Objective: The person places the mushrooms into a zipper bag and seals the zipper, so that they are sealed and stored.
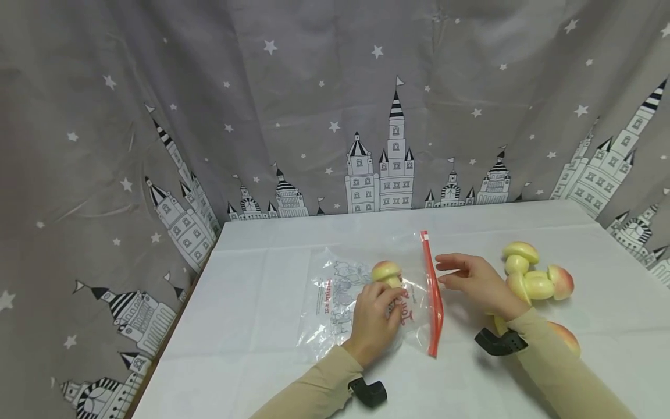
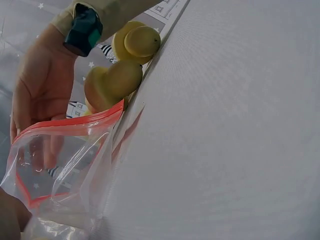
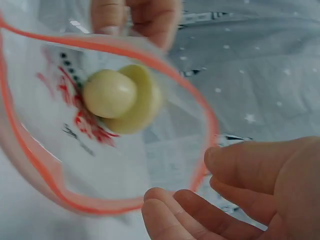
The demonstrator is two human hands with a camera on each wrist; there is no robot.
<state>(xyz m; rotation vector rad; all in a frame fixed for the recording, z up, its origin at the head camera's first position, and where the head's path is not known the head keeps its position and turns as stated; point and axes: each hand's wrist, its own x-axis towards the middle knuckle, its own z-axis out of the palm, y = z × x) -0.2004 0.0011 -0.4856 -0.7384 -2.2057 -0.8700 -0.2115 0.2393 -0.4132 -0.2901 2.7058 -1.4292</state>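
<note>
A clear zip bag (image 1: 342, 326) with a red zip edge (image 1: 434, 291) lies on the table, its mouth facing right. Inside it is a yellow toy mushroom (image 3: 110, 95) with a reddish cap, also visible in the head view beyond the left hand. My left hand (image 1: 376, 314) is on the bag's upper side; in the right wrist view its curled fingers (image 3: 107, 17) hold the film behind the zip. At the gaping mouth is my right hand (image 1: 478, 282), fingers loosely bent and spread with nothing between them. Its thumb tip is close to the red edge; contact cannot be told.
Several more toy mushrooms (image 1: 539, 285) lie right of the bag, partly hidden behind the right forearm. A white cloth (image 1: 251, 291) covers the table. Behind it hangs a grey curtain (image 1: 293, 116) with castles and stars.
</note>
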